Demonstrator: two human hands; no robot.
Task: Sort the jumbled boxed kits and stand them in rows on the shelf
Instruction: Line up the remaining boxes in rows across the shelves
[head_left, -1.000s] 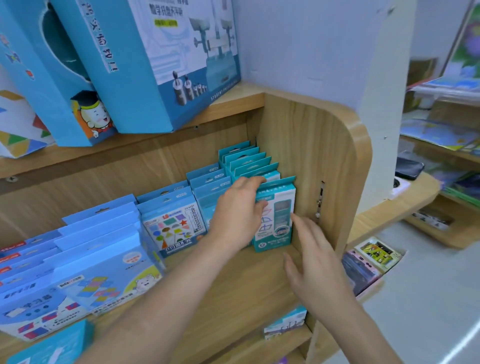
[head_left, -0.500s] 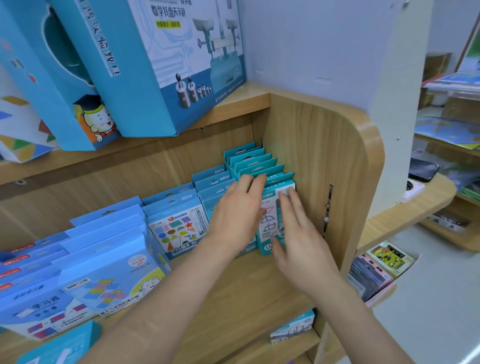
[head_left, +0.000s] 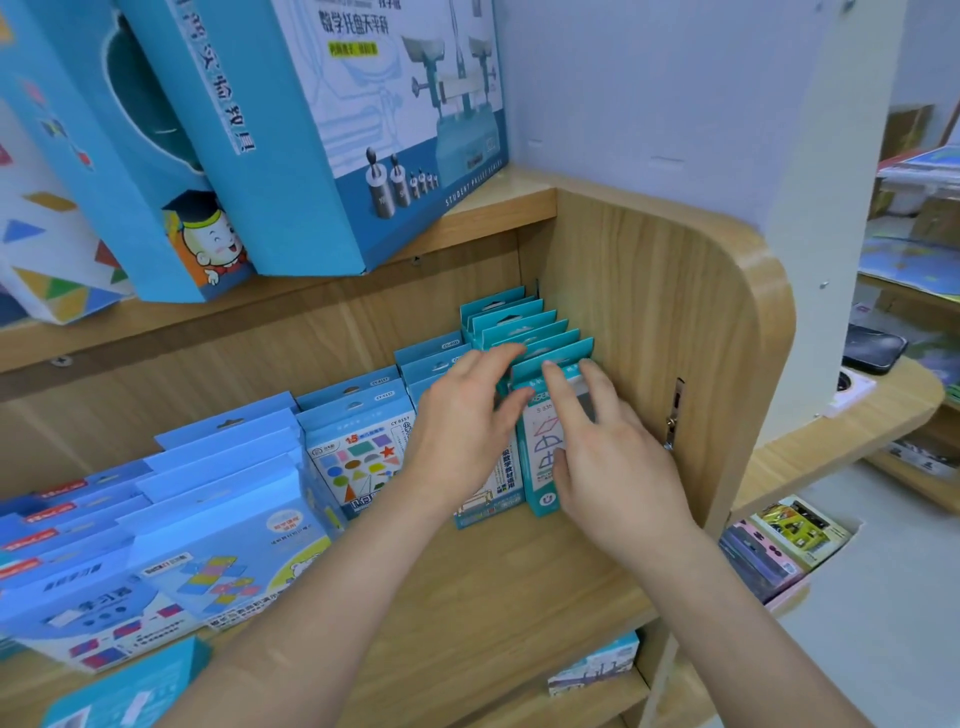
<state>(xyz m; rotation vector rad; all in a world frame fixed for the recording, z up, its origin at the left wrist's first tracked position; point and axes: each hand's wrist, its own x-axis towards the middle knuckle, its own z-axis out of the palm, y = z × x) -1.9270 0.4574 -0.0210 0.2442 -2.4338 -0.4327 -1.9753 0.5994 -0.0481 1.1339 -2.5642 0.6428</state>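
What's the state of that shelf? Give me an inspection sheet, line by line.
Surface: wooden shelf, kits standing on it.
Job's things: teal kits upright in a row beside the side panel; light-blue kits in rows to their left.
Clutter: nothing seen.
Grips: left hand rests on kit tops; right hand flat against the front teal kit.
Cables: nothing seen.
Surroundings: large boxes on shelf above; dark flat device on ledge at right.

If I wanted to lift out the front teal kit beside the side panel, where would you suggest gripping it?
Probably pinch its hang tab from above: the front teal kit stands upright, hemmed between the side panel and the neighbouring row.
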